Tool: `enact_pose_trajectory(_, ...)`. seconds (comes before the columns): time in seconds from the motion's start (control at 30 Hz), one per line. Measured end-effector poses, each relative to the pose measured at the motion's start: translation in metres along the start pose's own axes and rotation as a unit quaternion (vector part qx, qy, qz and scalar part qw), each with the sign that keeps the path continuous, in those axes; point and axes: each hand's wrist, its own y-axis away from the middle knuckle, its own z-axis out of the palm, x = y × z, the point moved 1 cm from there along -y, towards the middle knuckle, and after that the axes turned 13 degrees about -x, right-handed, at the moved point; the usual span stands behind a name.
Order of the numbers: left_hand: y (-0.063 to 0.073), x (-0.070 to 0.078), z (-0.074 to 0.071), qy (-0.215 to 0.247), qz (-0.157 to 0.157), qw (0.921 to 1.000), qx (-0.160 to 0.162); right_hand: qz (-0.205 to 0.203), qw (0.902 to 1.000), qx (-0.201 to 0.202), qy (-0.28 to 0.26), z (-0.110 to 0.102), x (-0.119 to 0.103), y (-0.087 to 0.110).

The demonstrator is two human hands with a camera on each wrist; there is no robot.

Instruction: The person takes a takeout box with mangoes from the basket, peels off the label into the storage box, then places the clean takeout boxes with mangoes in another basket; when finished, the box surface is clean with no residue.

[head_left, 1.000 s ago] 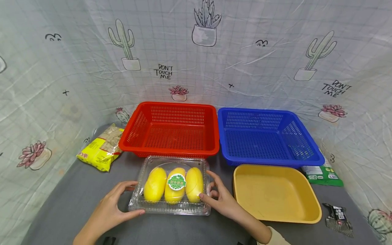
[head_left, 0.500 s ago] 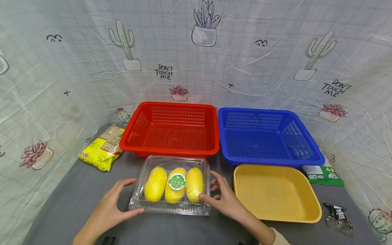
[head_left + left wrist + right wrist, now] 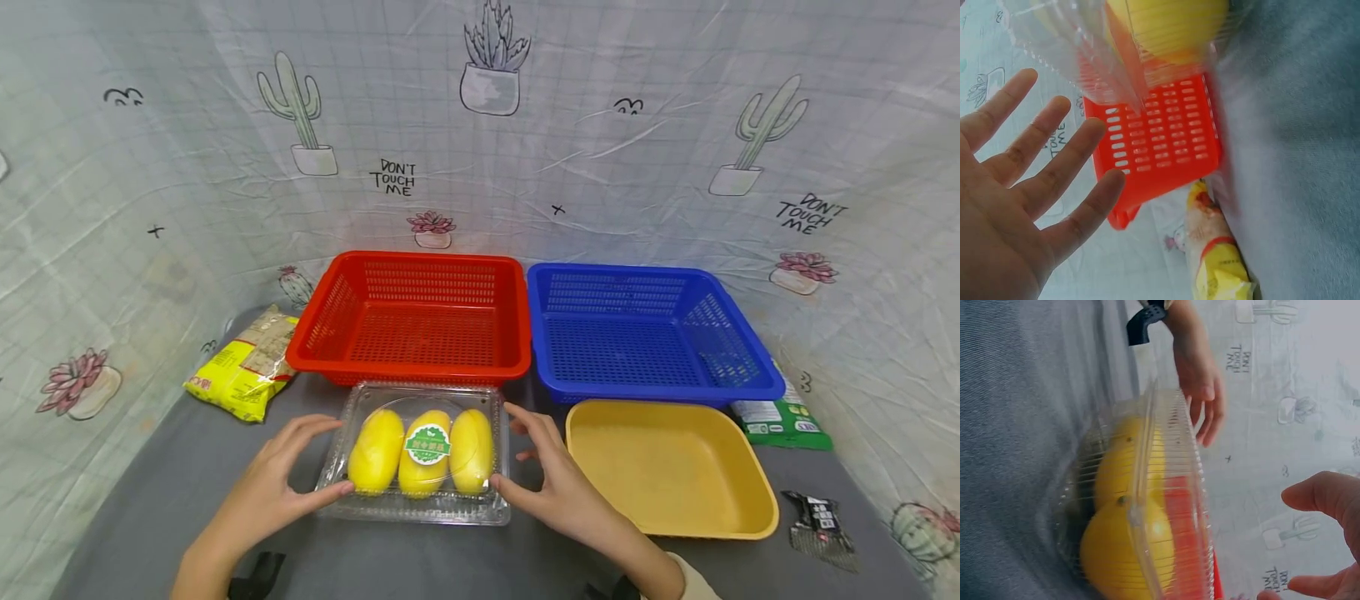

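A clear plastic clamshell box (image 3: pixel 420 512) lies on the grey cloth, holding three yellow mangoes (image 3: pixel 377 454); a green-and-white label (image 3: pixel 427 444) shows over the middle one. At the box's left side is my left hand (image 3: pixel 273 475), its thumb and fingers overlapping the edge in the head view. The left wrist view shows those fingers (image 3: pixel 1063 162) spread and holding nothing, with the box beyond them. My right hand (image 3: pixel 558 479) hovers by the right side, fingers apart. In the right wrist view, a gap lies between that hand's thumb (image 3: pixel 1313 490) and the box.
Behind the box stand a red basket (image 3: pixel 416 367) and a blue basket (image 3: pixel 660 387). To the right sits a yellow tray (image 3: pixel 671 467), near a green packet (image 3: pixel 783 417) and a small black wrapper (image 3: pixel 821 525). A yellow bag (image 3: pixel 243 367) lies at left. A patterned curtain (image 3: pixel 555 167) hangs behind.
Both hands have lifted slightly, the left one's fingers and thumb shifting up the box's side. The right fingers have spread wider. The head view has swung a little; the box stays put.
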Motion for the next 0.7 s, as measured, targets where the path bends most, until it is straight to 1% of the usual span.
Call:
enact_pose_trajectory(0.17,-0.007,-0.001,0.002,-0.003,0.007,1.0,-0.003,-0.056,0.9984,0.005,0.006,0.002,-0.006,-0.007)
enact_pose_trajectory(0.33,-0.014,-0.005,0.003,0.015,-0.001,0.9998,-0.016,-0.098,0.9951,0.007,0.0,0.009,-0.006,-0.02)
enact_pose_trajectory(0.4,-0.016,-0.007,0.004,0.023,-0.01,0.9994,-0.025,-0.107,0.9942,0.007,-0.01,0.013,-0.004,-0.025)
enact_pose_trajectory(0.5,-0.019,-0.011,0.006,0.047,-0.015,0.9983,-0.032,-0.12,0.9922,0.005,-0.032,0.018,-0.002,-0.032)
enact_pose_trajectory(0.6,-0.021,-0.015,0.007,0.065,-0.018,0.997,-0.037,-0.123,0.9909,0.003,-0.054,0.021,0.0,-0.039)
enact_pose_trajectory(0.7,-0.023,-0.018,0.008,0.074,-0.019,0.9963,-0.039,-0.113,0.9913,-0.006,-0.067,0.023,0.002,-0.045)
